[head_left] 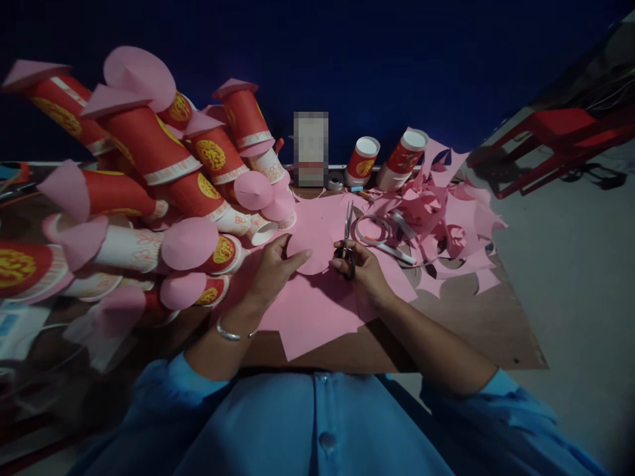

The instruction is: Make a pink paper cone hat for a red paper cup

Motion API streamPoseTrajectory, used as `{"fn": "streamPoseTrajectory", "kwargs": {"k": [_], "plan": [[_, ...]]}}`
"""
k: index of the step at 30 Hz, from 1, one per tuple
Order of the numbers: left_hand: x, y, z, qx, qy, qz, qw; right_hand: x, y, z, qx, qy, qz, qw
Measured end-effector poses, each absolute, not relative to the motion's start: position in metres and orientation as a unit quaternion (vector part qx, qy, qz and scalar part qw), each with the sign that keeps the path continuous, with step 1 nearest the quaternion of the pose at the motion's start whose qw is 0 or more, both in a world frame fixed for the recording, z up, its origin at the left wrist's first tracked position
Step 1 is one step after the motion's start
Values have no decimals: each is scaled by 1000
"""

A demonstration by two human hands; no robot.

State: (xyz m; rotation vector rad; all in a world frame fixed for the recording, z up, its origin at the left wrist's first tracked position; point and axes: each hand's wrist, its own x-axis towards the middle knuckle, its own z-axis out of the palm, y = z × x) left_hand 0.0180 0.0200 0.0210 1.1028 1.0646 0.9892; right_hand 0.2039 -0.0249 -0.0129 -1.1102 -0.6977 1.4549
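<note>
My left hand (276, 266) pinches the left edge of a round pink paper disc (312, 246), thumb on top. The disc is held over pink paper sheets (307, 317) spread on the wooden table. In my right hand (364, 272) is a pair of scissors (348, 231) with black handles, its blades pointing up and away from me. The right fingers are close to the disc's right edge; whether they touch it I cannot tell. A white pen-like stick (397, 254) and a coiled ring (373, 229) lie just beyond the right hand.
Red and white paper-cup rockets (149, 142) with pink cone tops crowd the left side. Cut pink scraps (459, 218) heap at the right, near two upright cups (364, 162). A red stool (560, 139) stands beyond the table's right edge (520, 311). A blurred-out box (311, 149) stands at the back.
</note>
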Motion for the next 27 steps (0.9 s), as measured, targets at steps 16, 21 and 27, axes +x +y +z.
{"fn": "streamPoseTrajectory", "kwargs": {"k": [16, 21, 27], "plan": [[11, 18, 11, 796, 348, 486, 96, 205, -25, -4, -442, -263, 625, 588], [9, 17, 6, 846, 251, 469, -39, 206, -24, -1, -460, -260, 616, 584], [12, 19, 6, 774, 342, 524, 95, 206, -25, -4, -456, -298, 600, 586]]}}
